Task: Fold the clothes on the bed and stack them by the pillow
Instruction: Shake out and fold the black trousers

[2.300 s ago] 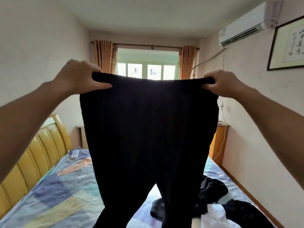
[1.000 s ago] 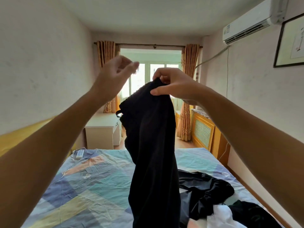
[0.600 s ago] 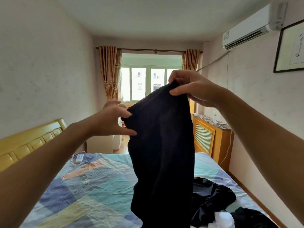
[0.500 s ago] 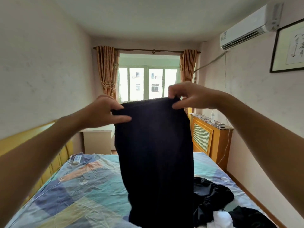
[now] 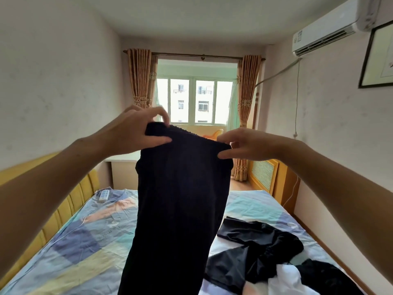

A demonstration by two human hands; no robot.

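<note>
Black trousers (image 5: 180, 201): hang folded lengthwise above the bed (image 5: 70, 248).
Left hand (image 5: 136, 133): pinches the waistband's left corner.
Right hand (image 5: 246, 145): fingers part-spread, thumb at the right corner.
Change: waistband lower, now tilted.

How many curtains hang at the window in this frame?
2: the left curtain hangs at the window's left side; the right curtain hangs at its right side, its lower part partly hidden behind the right hand.

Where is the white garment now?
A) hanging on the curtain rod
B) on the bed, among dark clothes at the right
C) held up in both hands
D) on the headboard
B: the white garment lies on the bed among dark clothes; the hands hold black trousers.
</note>
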